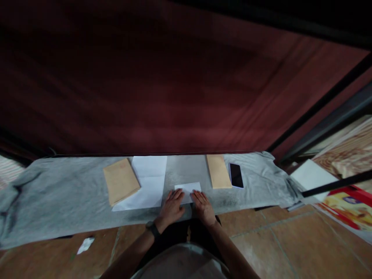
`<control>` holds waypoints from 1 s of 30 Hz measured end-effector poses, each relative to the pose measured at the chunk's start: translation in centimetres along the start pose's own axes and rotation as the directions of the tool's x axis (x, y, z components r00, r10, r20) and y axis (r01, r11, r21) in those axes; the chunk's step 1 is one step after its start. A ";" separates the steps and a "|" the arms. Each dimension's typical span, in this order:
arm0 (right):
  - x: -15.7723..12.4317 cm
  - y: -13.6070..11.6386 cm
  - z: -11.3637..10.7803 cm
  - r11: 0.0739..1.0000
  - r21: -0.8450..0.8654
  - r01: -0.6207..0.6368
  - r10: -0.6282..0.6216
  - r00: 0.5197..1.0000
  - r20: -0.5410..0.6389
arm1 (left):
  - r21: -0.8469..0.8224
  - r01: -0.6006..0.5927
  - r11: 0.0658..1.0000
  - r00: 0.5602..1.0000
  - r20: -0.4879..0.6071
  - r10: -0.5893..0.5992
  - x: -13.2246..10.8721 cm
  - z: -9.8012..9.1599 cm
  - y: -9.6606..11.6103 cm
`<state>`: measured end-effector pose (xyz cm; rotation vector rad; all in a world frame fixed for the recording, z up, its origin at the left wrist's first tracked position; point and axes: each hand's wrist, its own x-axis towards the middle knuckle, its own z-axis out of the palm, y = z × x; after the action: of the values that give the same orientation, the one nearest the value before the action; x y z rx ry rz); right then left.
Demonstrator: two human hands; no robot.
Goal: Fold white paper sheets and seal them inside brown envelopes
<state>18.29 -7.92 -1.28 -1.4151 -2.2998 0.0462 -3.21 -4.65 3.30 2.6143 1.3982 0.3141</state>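
Observation:
A small white sheet of paper (188, 188), probably folded, lies on the grey cloth near its front edge. My left hand (172, 206) rests flat over the paper's left side, fingers stretched forward. On the right side, my right hand (202, 206) presses down the same way with fingers extended. Both hands cover part of the near half of the paper. Left of them are a stack of brown paper envelopes (120, 181) and larger white sheets (149, 182) partly under that stack. To the right lies a narrower brown envelope or stack (218, 171).
A phone (236, 175) with a dark screen sits beside the right brown stack. Grey cloth (66, 190) covers the long bench. A dark red fabric panel (162, 97) rises behind it. At the right are a black bar and a red-yellow box (348, 205). A white scrap (85, 245) lies on the tiled floor.

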 end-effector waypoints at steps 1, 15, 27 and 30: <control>0.0 -0.1 -0.1 1.000 0.003 -0.001 0.001 1.000 0.003 | -0.009 -0.015 1.000 1.000 -0.016 0.015 0.4 0.1 0.4; 0.2 -0.8 -0.7 0.997 0.023 -0.070 0.070 0.997 0.020 | -0.014 0.073 0.997 0.991 -0.110 -0.074 2.4 3.1 -0.8; 4.4 -1.1 -3.0 0.585 0.726 -0.362 0.571 0.819 -0.052 | -0.986 0.166 0.030 0.725 0.101 -0.681 2.2 -0.8 -2.8; 5.7 -2.2 -2.1 0.279 0.887 -0.368 0.708 0.702 0.069 | -0.962 0.265 -0.069 0.786 0.257 -0.562 2.9 -0.8 -0.9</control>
<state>15.09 -4.54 3.16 -1.3697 -1.0053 0.9626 -2.56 -1.74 4.18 0.8756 1.2046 1.0472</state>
